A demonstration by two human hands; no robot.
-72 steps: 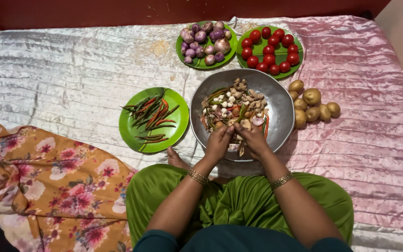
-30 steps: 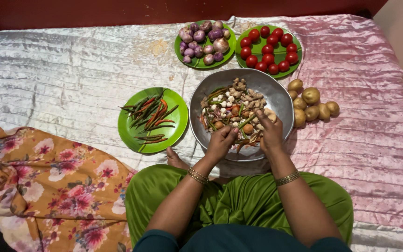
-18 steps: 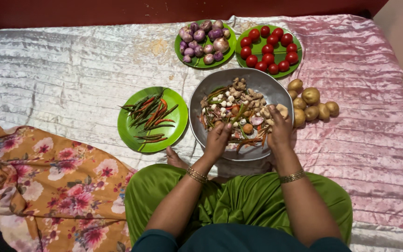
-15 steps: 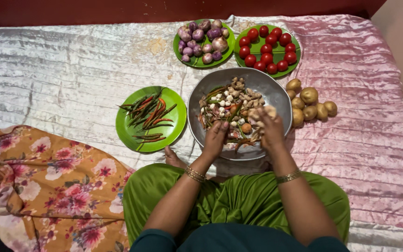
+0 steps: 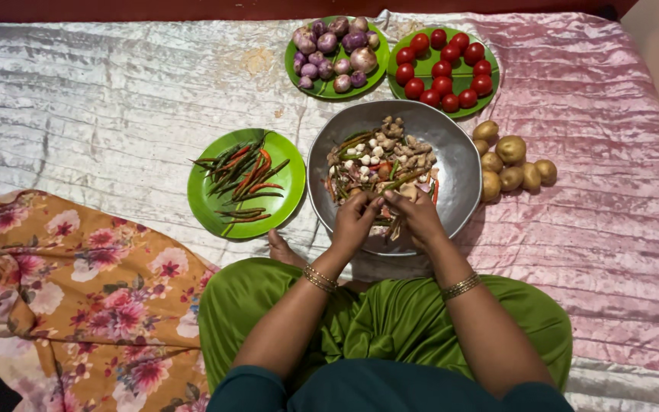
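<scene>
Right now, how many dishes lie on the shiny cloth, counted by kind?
Green plates: 3
Metal bowl: 1
Total: 4

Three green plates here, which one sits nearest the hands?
The chilli plate, left of the metal bowl; the onion plate and tomato plate lie beyond it.

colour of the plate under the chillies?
Bright green plate, round; chillies red and green. Head view shows it clearly.
</scene>
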